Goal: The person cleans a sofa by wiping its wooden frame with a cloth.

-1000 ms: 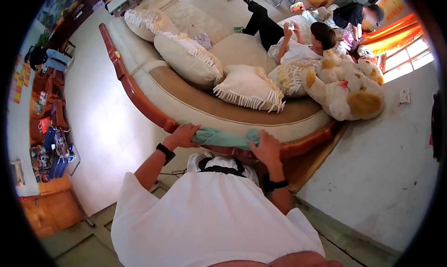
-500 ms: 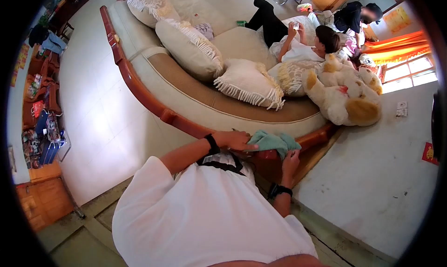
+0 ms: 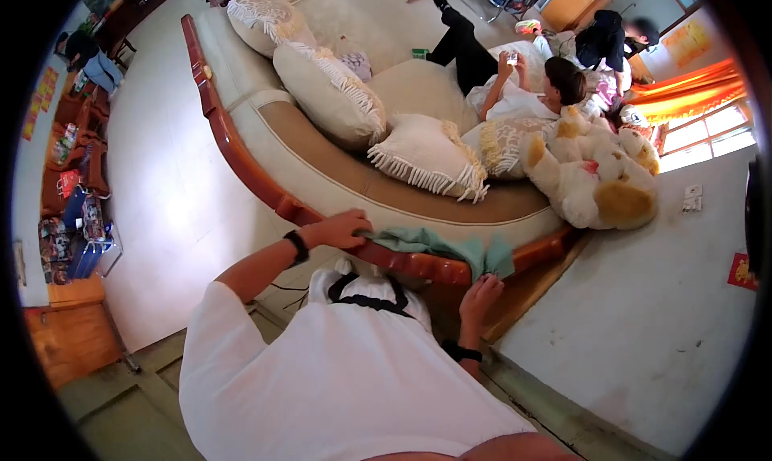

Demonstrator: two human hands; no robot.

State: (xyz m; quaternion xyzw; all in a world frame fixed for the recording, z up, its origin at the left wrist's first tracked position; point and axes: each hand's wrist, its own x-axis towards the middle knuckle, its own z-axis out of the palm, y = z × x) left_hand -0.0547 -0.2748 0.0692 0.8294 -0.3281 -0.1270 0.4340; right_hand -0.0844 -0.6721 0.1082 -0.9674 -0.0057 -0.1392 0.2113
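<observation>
A green cloth (image 3: 492, 256) is stretched along the red-brown wooden rail (image 3: 402, 261) on the back of a curved sofa. My left hand (image 3: 338, 229) lies at the rail's top, closed on the cloth's left end. At the other end, my right hand (image 3: 481, 294) pinches a lower corner that hangs over the front of the rail. The cloth's middle runs thin and bunched behind the rail's top edge. Each wrist has a black band.
Fringed cushions (image 3: 430, 155) and a large plush toy (image 3: 599, 175) rest on the sofa (image 3: 322, 159). A seated person (image 3: 515, 91) holds a small white object. Another person (image 3: 607, 43) bends beyond. A white wall (image 3: 611, 324) stands at right; wooden chairs (image 3: 80, 151) are far left.
My left hand has slid left along the rail, drawing the bunched cloth out long. My right hand has moved slightly down and left, still gripping its corner. A far-left person has shifted into fuller view.
</observation>
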